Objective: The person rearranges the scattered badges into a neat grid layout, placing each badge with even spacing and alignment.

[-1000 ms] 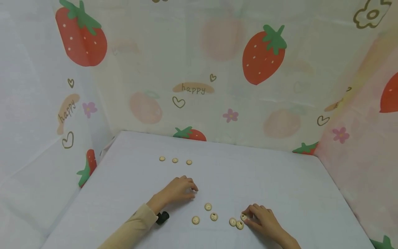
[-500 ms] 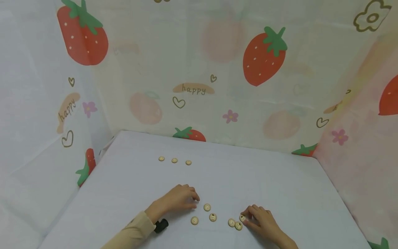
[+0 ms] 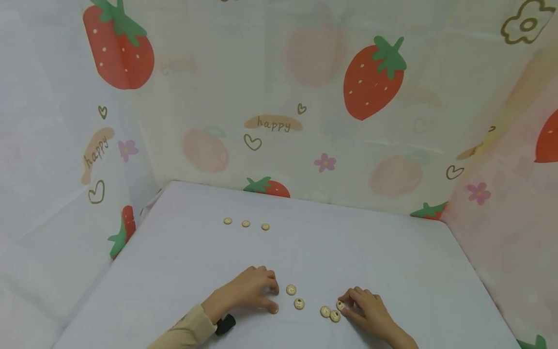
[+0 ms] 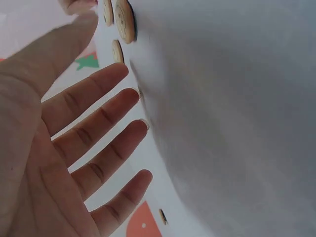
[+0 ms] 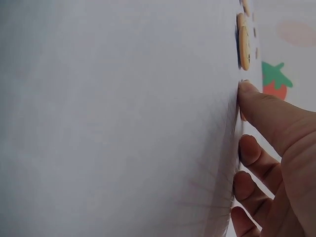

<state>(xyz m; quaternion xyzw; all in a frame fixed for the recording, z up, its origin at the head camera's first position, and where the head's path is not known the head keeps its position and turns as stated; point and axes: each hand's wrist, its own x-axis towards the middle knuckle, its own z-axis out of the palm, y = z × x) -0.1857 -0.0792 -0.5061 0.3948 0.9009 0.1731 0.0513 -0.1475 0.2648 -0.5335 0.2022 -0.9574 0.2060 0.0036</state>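
My left hand hovers low over the cloth with fingers spread; in the left wrist view its fingers extend nearly straight. The thumb tip covers the spot where a button lay. Just right of it lie two round wooden buttons, an upper one and a lower one. My right hand pinches another wooden button between thumb and forefinger, at table level. Touching or nearly touching that button are two more, a left one and a lower one.
Three wooden buttons form a row toward the back left of the white-covered table. Printed cloth walls in the back and sides. A black wrist device sits at the left cuff.
My left hand has come down toward the front, and its thumb now covers the nearest left button. The right hand stays in place on its button.
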